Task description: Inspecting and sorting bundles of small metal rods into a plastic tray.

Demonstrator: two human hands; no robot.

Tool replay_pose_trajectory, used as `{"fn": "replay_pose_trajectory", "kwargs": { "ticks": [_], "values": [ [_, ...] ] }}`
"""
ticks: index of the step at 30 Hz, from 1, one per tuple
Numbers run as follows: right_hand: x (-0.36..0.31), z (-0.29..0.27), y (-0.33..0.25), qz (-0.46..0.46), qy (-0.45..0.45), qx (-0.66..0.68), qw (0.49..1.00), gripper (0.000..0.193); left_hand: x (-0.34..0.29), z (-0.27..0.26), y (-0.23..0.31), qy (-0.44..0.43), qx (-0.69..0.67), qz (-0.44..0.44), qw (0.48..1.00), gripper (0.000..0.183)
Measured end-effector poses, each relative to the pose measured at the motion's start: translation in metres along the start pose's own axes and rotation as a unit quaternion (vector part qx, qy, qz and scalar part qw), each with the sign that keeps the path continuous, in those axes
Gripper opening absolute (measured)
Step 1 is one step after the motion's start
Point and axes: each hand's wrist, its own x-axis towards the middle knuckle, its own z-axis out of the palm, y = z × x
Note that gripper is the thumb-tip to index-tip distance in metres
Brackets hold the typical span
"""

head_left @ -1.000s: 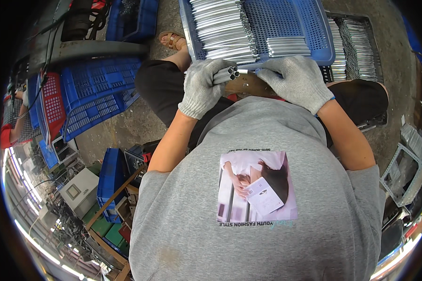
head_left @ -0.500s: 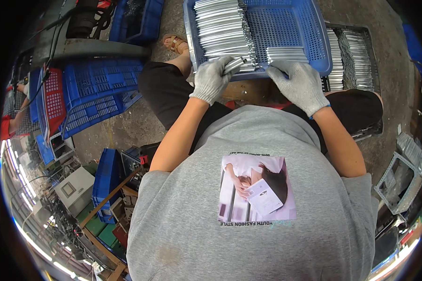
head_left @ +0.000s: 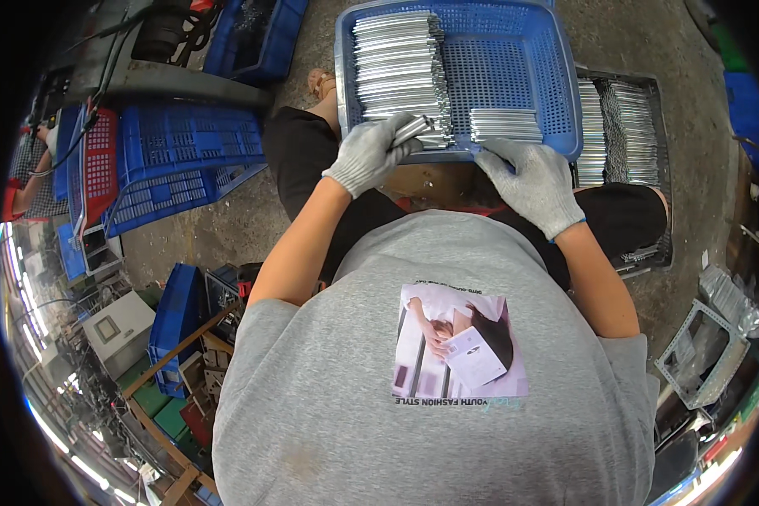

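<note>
My left hand, in a pale knitted glove, is closed around a few short silvery metal tubes. It is at the near left edge of a blue perforated plastic basket. A tall stack of similar tubes fills the basket's left side, just beyond that hand. My gloved right hand is by the basket's near rim, thumb and forefinger apart, with nothing visible between them. Just beyond it, a smaller row of tubes lies in the basket. The right hand's other fingers are partly hidden.
A dark crate with more metal tubes stands right of the basket, next to my knee. Blue crates and a red crate stand to the left. A metal frame lies at the lower right. Another person's arm shows far left.
The basket and both hands appear slightly lower and farther left in view. My left hand still holds the tubes; the right stays near the rim.
</note>
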Motion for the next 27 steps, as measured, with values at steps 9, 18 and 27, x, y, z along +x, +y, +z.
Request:
{"fn": "replay_pose_trajectory", "kwargs": {
  "ticks": [9,18,27],
  "values": [
    [-0.008,-0.012,-0.003,-0.087,0.046,0.011,0.995,0.021,-0.009,-0.022,0.027,-0.039,-0.014,0.048,0.998,0.029],
    [-0.007,-0.010,0.001,-0.129,0.045,-0.055,0.989,0.019,-0.015,-0.015,0.036,0.054,0.005,0.153,0.987,0.031],
    [-0.011,-0.004,-0.001,-0.126,0.038,-0.056,0.990,0.017,-0.020,-0.008,0.057,0.140,-0.020,0.129,0.982,0.028]
  ]
}}
